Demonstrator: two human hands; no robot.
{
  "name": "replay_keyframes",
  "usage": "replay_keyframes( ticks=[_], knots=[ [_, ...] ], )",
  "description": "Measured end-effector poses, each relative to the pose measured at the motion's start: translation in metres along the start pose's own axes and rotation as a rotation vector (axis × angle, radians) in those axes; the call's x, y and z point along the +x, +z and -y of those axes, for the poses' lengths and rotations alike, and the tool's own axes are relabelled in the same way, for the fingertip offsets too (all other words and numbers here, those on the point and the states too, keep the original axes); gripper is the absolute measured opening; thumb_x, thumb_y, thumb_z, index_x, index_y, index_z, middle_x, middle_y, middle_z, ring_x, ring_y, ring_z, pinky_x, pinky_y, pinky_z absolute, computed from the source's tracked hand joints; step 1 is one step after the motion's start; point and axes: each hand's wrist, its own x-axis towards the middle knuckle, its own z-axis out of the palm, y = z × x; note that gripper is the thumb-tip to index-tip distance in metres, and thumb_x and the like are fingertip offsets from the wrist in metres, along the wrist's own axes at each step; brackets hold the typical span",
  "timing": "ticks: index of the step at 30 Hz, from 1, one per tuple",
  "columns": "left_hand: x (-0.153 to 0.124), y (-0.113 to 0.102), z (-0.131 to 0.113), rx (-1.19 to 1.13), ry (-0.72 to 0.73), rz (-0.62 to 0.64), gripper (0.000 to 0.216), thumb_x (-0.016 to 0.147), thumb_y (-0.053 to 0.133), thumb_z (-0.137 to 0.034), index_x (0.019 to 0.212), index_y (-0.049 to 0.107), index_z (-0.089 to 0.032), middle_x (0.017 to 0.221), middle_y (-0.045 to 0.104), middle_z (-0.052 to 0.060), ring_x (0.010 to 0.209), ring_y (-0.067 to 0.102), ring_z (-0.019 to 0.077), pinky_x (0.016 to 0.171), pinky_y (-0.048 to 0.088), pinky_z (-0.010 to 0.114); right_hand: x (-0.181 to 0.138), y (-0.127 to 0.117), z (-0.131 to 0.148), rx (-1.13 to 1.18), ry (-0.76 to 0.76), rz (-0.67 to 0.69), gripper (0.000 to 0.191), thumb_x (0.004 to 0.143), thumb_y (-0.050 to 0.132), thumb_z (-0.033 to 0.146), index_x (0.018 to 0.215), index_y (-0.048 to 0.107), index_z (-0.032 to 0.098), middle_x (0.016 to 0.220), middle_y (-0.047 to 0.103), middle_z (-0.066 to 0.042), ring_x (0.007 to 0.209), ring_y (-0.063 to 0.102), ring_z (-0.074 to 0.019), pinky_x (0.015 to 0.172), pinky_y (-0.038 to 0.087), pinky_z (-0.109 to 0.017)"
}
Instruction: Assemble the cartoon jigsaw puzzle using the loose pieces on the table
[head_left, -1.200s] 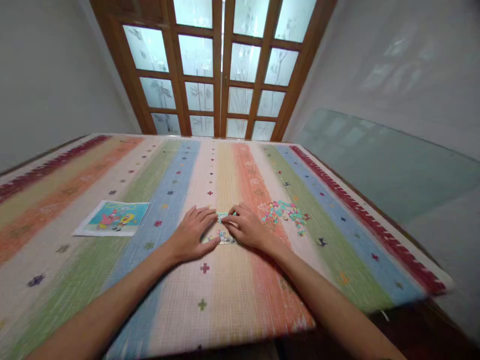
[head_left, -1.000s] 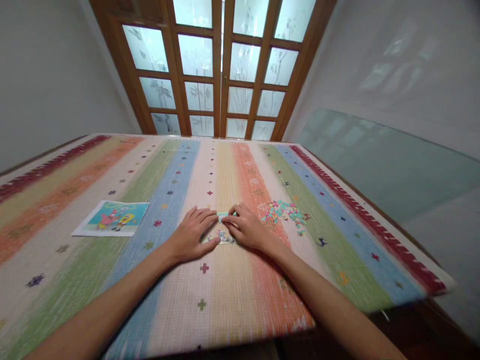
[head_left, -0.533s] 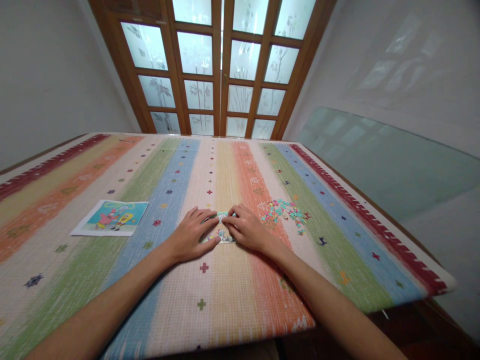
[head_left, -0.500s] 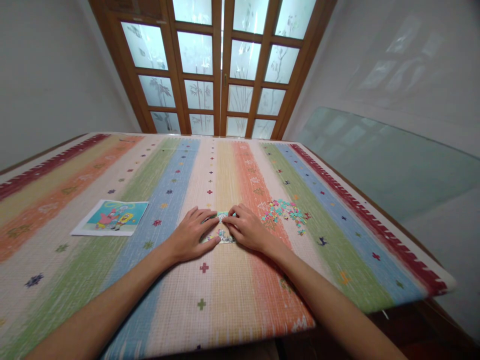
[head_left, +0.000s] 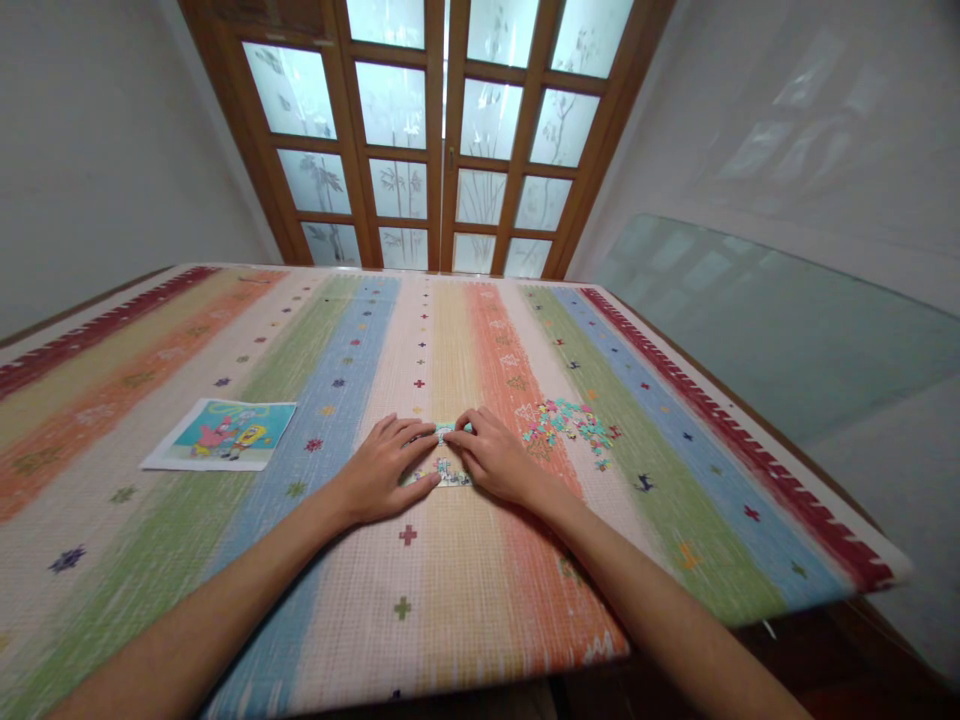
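Left hand (head_left: 382, 468) and right hand (head_left: 491, 460) lie flat, fingers spread, pressing on small assembled patch of colourful cardboard jigsaw (head_left: 444, 467) mid-table. Loose multicoloured puzzle pieces (head_left: 571, 424) just right; printed cartoon reference sheet (head_left: 223, 434) well left, on striped woven tablecloth (head_left: 420, 590).

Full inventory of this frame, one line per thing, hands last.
joined puzzle section: one small patch, teal and mixed colours, mid-cloth between the two hands
loose pieces: one scattered heap, too many to count, teal, pink and white, right of the right hand
picture sheet: one, teal cartoon print with white border, flat on the cloth to the left
striped cloth: one, stripes of red, orange, green, blue and cream with small cross marks, covers the table
doors: brown wooden frame, frosted panes, behind the table
glass sheet: one, greenish, against the right wall
left hand: palm down, fingertips on the joined section
right hand: fingertips on the joined section's far edge
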Motion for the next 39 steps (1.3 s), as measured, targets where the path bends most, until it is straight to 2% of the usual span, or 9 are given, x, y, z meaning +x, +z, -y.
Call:
replay_keyframes(
  ticks=[5,10,13,17,21,26,31,39],
  knots=[
    [0.0,0.0,0.001,-0.014,0.018,-0.005,0.047,0.1,0.056,-0.039,0.143,0.052,-0.019,0.141,0.061,0.012,0.133,0.051,0.0318,0.117,0.033,0.06,0.0,-0.002,0.001,0.012,0.005,0.036,0.027,0.104,0.047,0.016,0.11,0.072,0.015,0.101,0.062,-0.012,0.093,0.052,-0.0235,0.083,0.048,-0.036],
    [0.0,-0.002,0.001,-0.027,0.046,0.052,0.035,0.101,0.054,-0.037,0.132,0.063,-0.023,0.141,0.062,0.009,0.134,0.051,0.0324,0.117,0.031,0.061,0.0,-0.001,0.002,0.063,0.038,0.039,0.026,0.103,0.048,0.015,0.111,0.073,0.016,0.101,0.061,-0.012,0.095,0.053,-0.0241,0.085,0.048,-0.037],
    [0.001,-0.003,0.001,-0.042,0.032,0.063,0.037,0.101,0.055,-0.038,0.135,0.061,-0.024,0.139,0.064,0.008,0.133,0.052,0.0323,0.116,0.033,0.062,0.002,-0.007,-0.003,0.091,0.066,0.039,0.023,0.1,0.051,0.013,0.108,0.073,0.016,0.102,0.061,-0.012,0.097,0.055,-0.0241,0.086,0.048,-0.037],
    [0.001,-0.003,0.002,-0.062,0.027,0.059,0.038,0.101,0.056,-0.038,0.136,0.06,-0.026,0.137,0.065,0.008,0.132,0.054,0.0318,0.115,0.035,0.062,-0.001,-0.027,-0.029,0.068,0.168,0.026,0.02,0.093,0.058,0.008,0.1,0.074,0.018,0.101,0.061,-0.01,0.097,0.056,-0.0238,0.086,0.047,-0.038],
    [0.001,-0.003,0.003,-0.066,0.03,0.063,0.036,0.101,0.056,-0.037,0.135,0.06,-0.025,0.137,0.065,0.008,0.132,0.054,0.0314,0.115,0.035,0.062,-0.018,-0.054,-0.066,-0.037,0.315,0.016,0.014,0.09,0.065,0.012,0.091,0.077,0.019,0.098,0.061,-0.01,0.095,0.057,-0.024,0.086,0.046,-0.037],
    [0.001,-0.003,0.003,-0.068,0.036,0.069,0.036,0.101,0.055,-0.037,0.135,0.059,-0.025,0.138,0.064,0.008,0.133,0.054,0.0315,0.115,0.036,0.062,-0.04,-0.076,-0.089,-0.134,0.499,0.192,0.021,0.087,0.066,0.007,0.095,0.081,0.02,0.094,0.062,-0.009,0.086,0.06,-0.0215,0.078,0.044,-0.032],
    [0.001,-0.003,0.003,-0.06,0.037,0.07,0.035,0.102,0.054,-0.036,0.135,0.058,-0.026,0.138,0.064,0.007,0.133,0.054,0.0308,0.115,0.036,0.061,-0.043,-0.079,-0.092,-0.17,0.538,0.271,0.022,0.088,0.068,0.012,0.102,0.082,0.021,0.093,0.063,-0.01,0.085,0.061,-0.0216,0.077,0.043,-0.031],
    [0.001,-0.004,0.002,-0.069,0.027,0.072,0.034,0.103,0.052,-0.038,0.134,0.06,-0.025,0.138,0.064,0.008,0.133,0.054,0.0315,0.115,0.036,0.062,-0.044,-0.074,-0.097,-0.126,0.522,0.238,0.019,0.085,0.067,0.007,0.095,0.079,0.019,0.096,0.064,-0.009,0.087,0.062,-0.0207,0.079,0.044,-0.03]
  ],
)
